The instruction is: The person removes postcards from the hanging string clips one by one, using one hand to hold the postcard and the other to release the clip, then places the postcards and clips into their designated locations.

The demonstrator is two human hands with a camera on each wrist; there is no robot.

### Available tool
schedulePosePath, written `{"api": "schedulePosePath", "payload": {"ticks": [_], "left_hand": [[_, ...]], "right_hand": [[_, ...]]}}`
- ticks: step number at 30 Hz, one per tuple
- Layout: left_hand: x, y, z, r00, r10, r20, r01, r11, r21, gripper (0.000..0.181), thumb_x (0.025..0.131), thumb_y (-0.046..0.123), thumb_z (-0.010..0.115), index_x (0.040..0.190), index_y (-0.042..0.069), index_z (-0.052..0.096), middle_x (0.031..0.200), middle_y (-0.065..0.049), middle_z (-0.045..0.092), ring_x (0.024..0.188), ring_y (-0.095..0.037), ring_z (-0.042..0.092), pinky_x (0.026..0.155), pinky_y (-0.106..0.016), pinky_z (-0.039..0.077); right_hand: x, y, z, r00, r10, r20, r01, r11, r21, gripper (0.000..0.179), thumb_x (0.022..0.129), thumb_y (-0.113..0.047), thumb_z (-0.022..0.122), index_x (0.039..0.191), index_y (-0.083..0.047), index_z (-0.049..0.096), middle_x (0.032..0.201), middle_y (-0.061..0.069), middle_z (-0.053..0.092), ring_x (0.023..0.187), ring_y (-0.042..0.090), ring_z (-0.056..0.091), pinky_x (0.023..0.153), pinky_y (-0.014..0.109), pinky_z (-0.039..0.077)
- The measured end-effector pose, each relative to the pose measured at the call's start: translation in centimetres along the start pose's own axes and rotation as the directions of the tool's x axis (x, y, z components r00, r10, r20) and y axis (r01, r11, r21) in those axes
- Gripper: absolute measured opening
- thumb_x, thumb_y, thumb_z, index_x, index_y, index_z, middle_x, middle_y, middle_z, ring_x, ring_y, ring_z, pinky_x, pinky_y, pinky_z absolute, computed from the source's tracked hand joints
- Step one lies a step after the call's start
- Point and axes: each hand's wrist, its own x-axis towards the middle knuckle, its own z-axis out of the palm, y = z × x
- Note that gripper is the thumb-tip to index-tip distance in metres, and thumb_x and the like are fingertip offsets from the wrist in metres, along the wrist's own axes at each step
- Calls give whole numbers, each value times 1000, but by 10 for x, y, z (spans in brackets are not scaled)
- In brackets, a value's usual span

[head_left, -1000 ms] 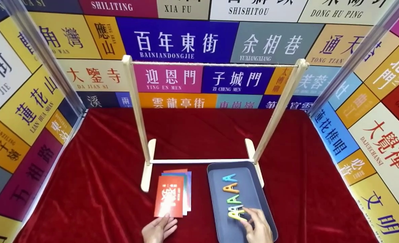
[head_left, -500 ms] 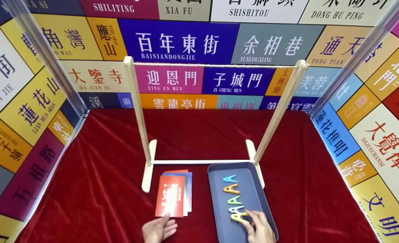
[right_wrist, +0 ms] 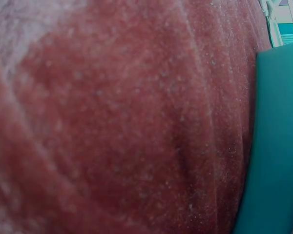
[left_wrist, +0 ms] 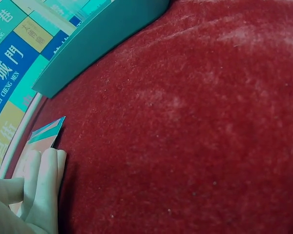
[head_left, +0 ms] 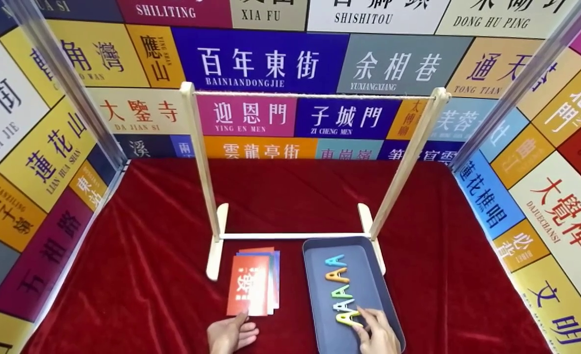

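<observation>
In the head view my left hand lies at the near edge of a stack of coloured cards, its thumb touching the top red card, which bears white lettering. Its other fingers are extended, as the left wrist view also shows at the cards' corner. Over the dark tray, my right hand pinches the legs of a yellow clothespin between thumb and forefinger. White, green, orange and blue clothespins lie in a column beyond it.
Behind the cards and tray stands a wooden frame with a string stretched across its top. Red velvet cloth covers the table. Panels of printed place names surround it. The right wrist view holds mainly cloth and the tray's side.
The yellow clothespin has shifted slightly right and away from the white one, with my right hand. The glare on the red card has changed; my left hand has barely moved.
</observation>
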Motion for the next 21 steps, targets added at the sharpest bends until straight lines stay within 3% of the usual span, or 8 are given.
{"api": "schedulePosePath", "payload": {"ticks": [7,14,18,21], "left_hand": [[2,1,0,1000,-17,-15,17,999,33,44,98,19,66,112,-22,60,64,-6,70,61,-20,74,61,-34,66],[0,2,0,1000,-23,11,22,997,71,50,99,23,65,117,-22,57,70,-8,74,65,-20,75,62,-34,66],[-1,1,-1,999,1,40,-5,997,81,50,98,25,65,116,-21,59,74,-9,75,66,-19,75,62,-35,66],[-4,3,-4,997,38,62,-44,994,104,48,100,25,62,115,-20,61,76,-10,75,67,-19,75,61,-36,66]], "right_hand": [[0,-4,-1,997,59,51,-58,998,-18,40,74,-7,85,113,-7,76,106,6,68,66,-2,51,53,22,44],[4,-10,-7,973,162,165,-154,986,-62,39,80,-12,82,118,-9,74,111,6,68,68,0,53,55,23,45],[7,-13,-11,955,218,202,-210,976,-59,42,80,-13,82,121,-8,72,116,7,68,69,1,54,56,23,45],[9,-13,-14,956,236,175,-234,972,-33,44,79,-14,83,122,-8,72,117,7,68,70,1,57,57,23,46]]}}
